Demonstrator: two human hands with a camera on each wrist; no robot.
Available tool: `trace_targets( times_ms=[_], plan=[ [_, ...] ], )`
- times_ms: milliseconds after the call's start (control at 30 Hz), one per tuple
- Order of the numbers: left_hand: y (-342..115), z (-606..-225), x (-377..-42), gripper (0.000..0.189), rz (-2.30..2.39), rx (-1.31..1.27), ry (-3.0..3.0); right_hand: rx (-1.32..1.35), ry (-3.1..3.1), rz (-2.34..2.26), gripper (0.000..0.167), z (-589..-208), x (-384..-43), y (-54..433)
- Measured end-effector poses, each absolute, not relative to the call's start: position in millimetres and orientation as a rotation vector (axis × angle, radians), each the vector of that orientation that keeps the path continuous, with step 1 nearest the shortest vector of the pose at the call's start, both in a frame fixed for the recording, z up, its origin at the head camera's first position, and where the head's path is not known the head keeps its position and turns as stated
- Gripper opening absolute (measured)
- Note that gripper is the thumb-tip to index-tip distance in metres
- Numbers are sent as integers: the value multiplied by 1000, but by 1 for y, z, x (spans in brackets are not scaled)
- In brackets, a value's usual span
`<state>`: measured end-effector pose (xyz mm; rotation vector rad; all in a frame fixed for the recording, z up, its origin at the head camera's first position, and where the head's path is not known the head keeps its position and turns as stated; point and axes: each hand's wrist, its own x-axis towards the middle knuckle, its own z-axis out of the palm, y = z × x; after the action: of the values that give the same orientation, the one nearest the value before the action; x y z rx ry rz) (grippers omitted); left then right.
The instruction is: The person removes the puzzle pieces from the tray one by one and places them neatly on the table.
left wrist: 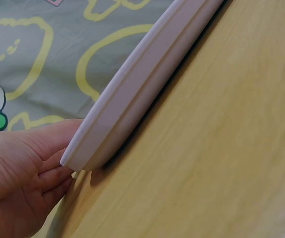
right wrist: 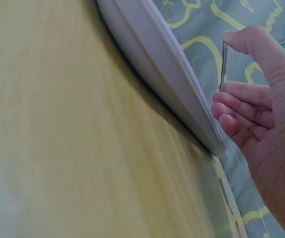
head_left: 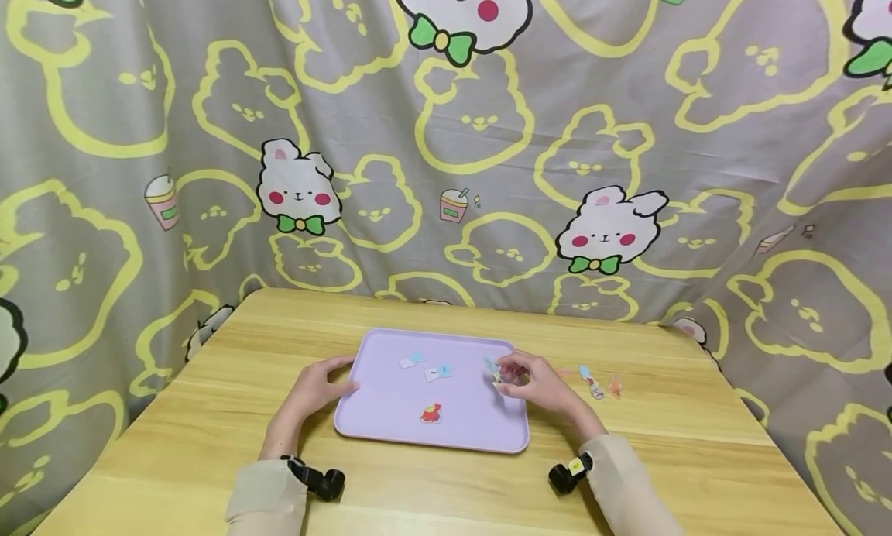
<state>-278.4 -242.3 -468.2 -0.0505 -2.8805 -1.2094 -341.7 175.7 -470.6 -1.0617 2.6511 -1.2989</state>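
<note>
A lilac tray [head_left: 383, 408] lies on the wooden table. My left hand [head_left: 315, 389] grips its left edge, thumb over the rim and fingers at the underside, as the left wrist view shows. Above the tray's right side, my right hand [head_left: 533, 379] pinches a small flat cut-out piece [head_left: 492, 368] between thumb and forefinger. That piece [right wrist: 224, 67] appears edge-on and thin in the right wrist view. Two white and light-blue pieces [head_left: 439, 373] lie near the tray's middle, with a red and yellow piece [head_left: 430, 414] closer to the front.
Several more flat pieces [head_left: 592, 385], some orange and some bluish, lie on the table [head_left: 669, 420] right of the tray, beyond my right hand. A patterned grey curtain [head_left: 390, 133] hangs behind the table. Each wrist wears a small black camera [head_left: 327, 483].
</note>
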Motion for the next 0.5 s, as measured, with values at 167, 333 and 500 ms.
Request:
trace_targets(
  times_ms=[167,333,500],
  plan=[
    [-242,-468,-278,55,-1210,-52,-2882,-1056,2665,-1296,35,-471,-340,184],
    [-243,-469,-278,55,-1203,-67,-2879,-1035,2702,-1240,36,-470,-337,191],
    [-242,-468,-278,54,-1196,-78,-2876,-1052,2735,-1188,37,-467,-333,198]
  ],
)
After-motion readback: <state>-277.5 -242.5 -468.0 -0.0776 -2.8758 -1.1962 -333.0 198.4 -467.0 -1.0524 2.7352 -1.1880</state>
